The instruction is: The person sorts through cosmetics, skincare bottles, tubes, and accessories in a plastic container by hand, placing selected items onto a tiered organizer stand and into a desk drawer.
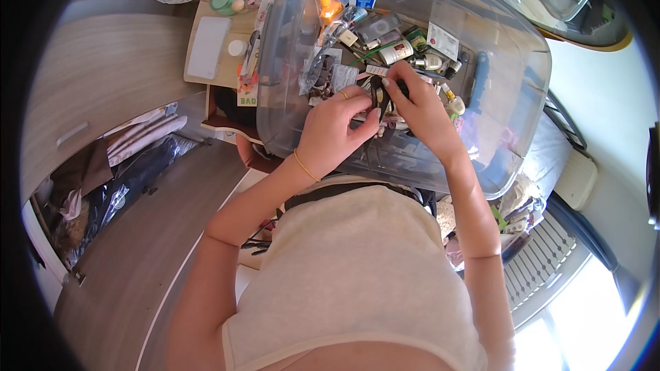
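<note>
Over a large clear plastic bin [275, 106], both hands meet at a thin dark item [377, 93], too small to name. My left hand [338, 122], with a ring and a gold bracelet, pinches it from the left. From the right, my right hand [418, 104] has its thumb and fingers closed on its upper part. Beneath and beyond the hands lie a white jar [397, 52], an orange bottle [330, 10], a grey case [379, 27], a white card [443, 40] and a small yellow-topped bottle [454, 102].
Left of the bin, a wooden surface [195, 72] holds a white flat box [209, 48], a round white lid [236, 48] and a green round container [223, 0]. An open drawer [137, 158] with clothes is at left. A radiator [540, 257] stands at lower right.
</note>
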`<action>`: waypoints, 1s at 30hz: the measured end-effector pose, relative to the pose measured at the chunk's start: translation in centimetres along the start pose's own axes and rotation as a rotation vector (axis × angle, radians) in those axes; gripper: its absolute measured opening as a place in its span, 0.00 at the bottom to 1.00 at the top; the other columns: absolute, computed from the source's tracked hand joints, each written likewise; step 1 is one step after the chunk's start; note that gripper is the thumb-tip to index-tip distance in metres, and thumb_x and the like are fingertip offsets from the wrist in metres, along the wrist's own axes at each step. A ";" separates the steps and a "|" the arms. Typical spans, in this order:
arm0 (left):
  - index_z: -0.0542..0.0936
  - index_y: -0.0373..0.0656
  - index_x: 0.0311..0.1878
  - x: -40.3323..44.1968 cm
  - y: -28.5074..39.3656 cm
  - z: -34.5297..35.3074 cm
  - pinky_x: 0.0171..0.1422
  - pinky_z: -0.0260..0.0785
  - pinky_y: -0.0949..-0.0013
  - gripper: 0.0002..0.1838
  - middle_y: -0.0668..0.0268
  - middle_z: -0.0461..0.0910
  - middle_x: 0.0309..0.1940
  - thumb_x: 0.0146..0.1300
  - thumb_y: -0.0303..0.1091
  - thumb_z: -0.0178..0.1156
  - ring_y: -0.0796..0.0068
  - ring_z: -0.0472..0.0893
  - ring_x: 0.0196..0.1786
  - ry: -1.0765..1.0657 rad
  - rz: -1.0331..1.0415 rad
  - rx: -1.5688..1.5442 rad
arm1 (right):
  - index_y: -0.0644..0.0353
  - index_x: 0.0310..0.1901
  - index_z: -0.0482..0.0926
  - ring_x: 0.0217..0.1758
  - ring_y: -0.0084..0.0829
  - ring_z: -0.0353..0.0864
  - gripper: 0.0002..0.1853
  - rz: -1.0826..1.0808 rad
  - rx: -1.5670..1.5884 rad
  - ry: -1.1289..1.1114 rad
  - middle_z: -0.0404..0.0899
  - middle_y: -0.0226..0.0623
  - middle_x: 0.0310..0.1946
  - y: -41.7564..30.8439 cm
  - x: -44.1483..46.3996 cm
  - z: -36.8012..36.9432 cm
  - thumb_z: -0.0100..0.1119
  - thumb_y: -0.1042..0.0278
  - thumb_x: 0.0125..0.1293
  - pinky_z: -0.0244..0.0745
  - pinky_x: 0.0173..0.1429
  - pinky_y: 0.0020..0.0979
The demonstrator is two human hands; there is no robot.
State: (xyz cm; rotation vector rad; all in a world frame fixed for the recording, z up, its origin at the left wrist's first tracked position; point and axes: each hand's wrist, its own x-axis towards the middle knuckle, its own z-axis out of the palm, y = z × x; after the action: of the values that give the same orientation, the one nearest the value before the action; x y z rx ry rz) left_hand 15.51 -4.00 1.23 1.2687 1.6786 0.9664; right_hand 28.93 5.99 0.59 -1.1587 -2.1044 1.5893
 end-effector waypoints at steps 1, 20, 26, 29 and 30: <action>0.76 0.36 0.31 0.0 0.0 0.1 0.25 0.63 0.70 0.08 0.60 0.75 0.22 0.55 0.32 0.59 0.68 0.76 0.22 0.067 0.050 0.063 | 0.62 0.38 0.67 0.27 0.30 0.76 0.09 -0.018 -0.023 0.017 0.75 0.41 0.28 0.2 0.1 0.0 0.52 0.66 0.66 0.67 0.29 0.31; 0.77 0.41 0.47 0.4 -1.6 -1.9 0.27 0.56 0.83 0.12 0.77 0.68 0.23 0.66 0.35 0.52 0.90 0.64 0.26 -0.061 -0.193 -0.290 | 0.60 0.32 0.71 0.12 0.12 0.54 0.10 0.408 0.621 -0.095 0.61 0.22 0.15 -0.5 -0.4 -1.6 0.54 0.63 0.66 0.46 0.14 0.18; 0.72 0.41 0.54 1.1 -1.5 -3.3 0.40 0.64 0.79 0.17 0.70 0.72 0.36 0.67 0.40 0.51 0.86 0.69 0.36 -0.057 -0.205 -0.581 | 0.61 0.29 0.71 0.13 0.14 0.60 0.12 0.258 0.446 -0.207 0.67 0.24 0.16 -3.6 0.5 -2.2 0.52 0.64 0.66 0.52 0.16 0.20; 0.69 0.42 0.48 0.3 -2.3 -3.7 0.45 0.67 0.76 0.16 0.72 0.72 0.35 0.64 0.41 0.57 0.81 0.73 0.42 -0.399 -0.236 -0.585 | 0.62 0.32 0.72 0.16 0.16 0.68 0.10 -0.027 0.226 -0.262 0.73 0.27 0.19 -4.8 1.0 1.5 0.52 0.64 0.66 0.62 0.21 0.22; 0.69 0.43 0.46 0.0 -2.0 -3.4 0.46 0.68 0.75 0.14 0.72 0.71 0.34 0.64 0.41 0.56 0.80 0.74 0.42 -0.355 -0.306 -0.836 | 0.62 0.35 0.73 0.17 0.18 0.70 0.10 -0.049 0.190 -0.158 0.71 0.29 0.17 -5.5 1.2 2.4 0.50 0.65 0.67 0.65 0.20 0.23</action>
State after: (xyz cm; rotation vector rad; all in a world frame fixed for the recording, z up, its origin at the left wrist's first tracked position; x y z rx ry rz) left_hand 11.63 -4.72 0.69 0.5541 0.9711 1.0173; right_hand 24.26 4.71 4.32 -0.9411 -2.0031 1.8661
